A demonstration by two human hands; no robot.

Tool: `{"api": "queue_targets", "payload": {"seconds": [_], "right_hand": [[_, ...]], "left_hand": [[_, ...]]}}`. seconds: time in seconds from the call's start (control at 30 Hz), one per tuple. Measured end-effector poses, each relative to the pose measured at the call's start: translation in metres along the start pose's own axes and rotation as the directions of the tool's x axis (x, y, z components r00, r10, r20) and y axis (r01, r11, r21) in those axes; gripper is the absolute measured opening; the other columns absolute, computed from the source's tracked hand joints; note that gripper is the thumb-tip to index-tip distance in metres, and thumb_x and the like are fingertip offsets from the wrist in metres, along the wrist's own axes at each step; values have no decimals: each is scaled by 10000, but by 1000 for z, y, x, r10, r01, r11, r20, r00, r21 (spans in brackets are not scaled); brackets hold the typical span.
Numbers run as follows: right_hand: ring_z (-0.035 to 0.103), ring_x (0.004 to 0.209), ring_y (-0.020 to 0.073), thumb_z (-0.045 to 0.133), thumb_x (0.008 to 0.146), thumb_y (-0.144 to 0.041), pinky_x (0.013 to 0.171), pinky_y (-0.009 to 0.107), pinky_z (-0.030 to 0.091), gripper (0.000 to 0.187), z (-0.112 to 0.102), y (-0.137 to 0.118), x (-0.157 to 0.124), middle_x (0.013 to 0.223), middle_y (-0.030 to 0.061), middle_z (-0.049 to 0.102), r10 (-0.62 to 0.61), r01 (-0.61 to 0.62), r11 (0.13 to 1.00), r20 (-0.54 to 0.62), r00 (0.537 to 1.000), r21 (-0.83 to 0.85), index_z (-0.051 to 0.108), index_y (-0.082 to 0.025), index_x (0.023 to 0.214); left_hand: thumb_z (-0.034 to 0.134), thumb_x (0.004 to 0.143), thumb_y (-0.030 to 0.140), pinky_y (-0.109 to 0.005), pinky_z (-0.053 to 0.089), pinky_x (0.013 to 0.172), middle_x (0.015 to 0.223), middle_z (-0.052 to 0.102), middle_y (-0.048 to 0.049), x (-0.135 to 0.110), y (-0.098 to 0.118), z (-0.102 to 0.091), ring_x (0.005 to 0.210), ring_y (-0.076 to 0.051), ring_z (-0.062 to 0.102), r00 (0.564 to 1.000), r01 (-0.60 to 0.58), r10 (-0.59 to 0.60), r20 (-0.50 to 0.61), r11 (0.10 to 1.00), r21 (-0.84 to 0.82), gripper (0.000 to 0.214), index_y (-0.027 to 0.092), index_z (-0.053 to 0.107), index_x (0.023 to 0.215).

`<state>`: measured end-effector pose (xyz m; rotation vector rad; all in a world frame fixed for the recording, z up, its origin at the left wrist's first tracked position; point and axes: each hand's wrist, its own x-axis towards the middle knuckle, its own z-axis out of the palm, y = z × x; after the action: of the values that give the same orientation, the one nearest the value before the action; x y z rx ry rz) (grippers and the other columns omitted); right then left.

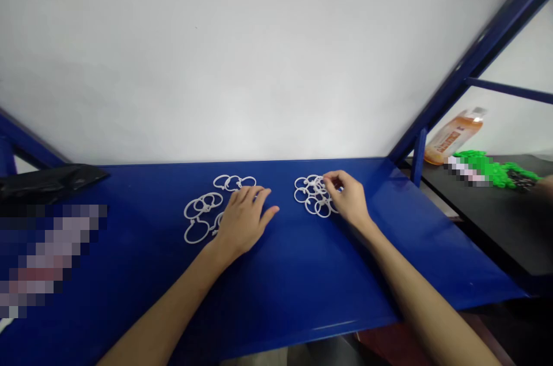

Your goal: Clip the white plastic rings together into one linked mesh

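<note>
Left hand (244,219): palm down, thumb well apart from fingers; over the right part of the left rings, hiding some.
Right hand (351,200): thumb and index tips drawn close at the right rings; can't tell from here if one's pinched.
Left rings (197,221): white, loose spread, left on bench (276,285).
Right rings (318,199): white, tight overlapping bunch, far part of bench, right of left hand.
Black bag (56,180): far left.
Bottle (455,134): orange, far right, beside green pile (483,164).
</note>
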<state>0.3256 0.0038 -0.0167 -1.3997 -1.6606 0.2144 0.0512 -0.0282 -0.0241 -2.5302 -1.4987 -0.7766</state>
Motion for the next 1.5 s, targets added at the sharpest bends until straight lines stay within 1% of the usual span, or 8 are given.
{"api": "queue_targets", "payload": {"seconds": [0.1,0.27,0.5,0.73,0.93,1.07,1.27,1.5], "right_hand": [[642,737,188,585,848,-374,744,319,487,245,-9,40,17,863,69,739,237,-240,969,-57,970,-62,709,-166,887],[662,728,201,580,813,-390,701,313,480,296,-10,71,28,830,80,751,333,-336,940,-62,941,-59,739,-149,878],[684,808,200,554,848,-405,767,303,488,298,-3,65,26,888,58,768,311,-311,949,-12,950,-58,750,-182,873],[689,867,214,556,870,-367,824,322,493,264,-3,65,25,938,63,771,296,-296,953,-7,955,-72,751,-192,900],[690,896,203,521,916,-398,840,319,498,310,-4,63,24,1008,57,767,266,-266,960,-4,964,-82,747,-200,991],[689,879,211,574,886,-384,843,324,500,269,-4,62,25,972,60,769,239,-235,966,26,971,-104,760,-198,940],[687,844,215,552,887,-362,816,331,501,267,-2,64,24,919,67,766,234,-230,965,13,972,-128,756,-190,904],[645,921,236,511,918,-371,878,384,489,311,-5,62,26,998,109,738,162,-177,976,-116,980,-129,726,-155,982]], "left_hand": [[425,996,451,-554,353,1090,1339,605,-174,-2,-17,8,1297,-362,482,997,76,-80,24,990,116,482,133,579,1324],[402,990,508,-599,262,1148,1294,640,-185,-8,-27,18,1312,-388,481,996,38,-53,72,978,203,537,107,635,1261],[450,992,471,-590,243,1160,1229,676,-89,-8,-7,14,1261,-313,509,990,-78,80,112,997,-17,393,203,668,1179],[517,974,434,-497,369,1083,1160,678,-55,-7,3,6,1170,-257,525,971,-164,197,138,962,-219,328,239,633,1211],[527,966,422,-485,412,1036,1220,632,-68,-9,5,9,1180,-274,511,970,-178,203,134,968,-178,346,229,608,1243],[556,943,440,-501,438,1004,1233,590,-99,-11,3,14,1167,-303,507,984,-134,145,105,985,-106,395,222,606,1269],[548,950,396,-513,444,993,1232,557,-102,-12,4,15,1159,-307,492,989,-109,116,95,991,-76,320,230,649,1205],[525,961,246,-470,468,948,1135,583,-73,-8,3,15,1055,-260,508,985,-150,157,70,984,-99,181,242,702,1000]]}}
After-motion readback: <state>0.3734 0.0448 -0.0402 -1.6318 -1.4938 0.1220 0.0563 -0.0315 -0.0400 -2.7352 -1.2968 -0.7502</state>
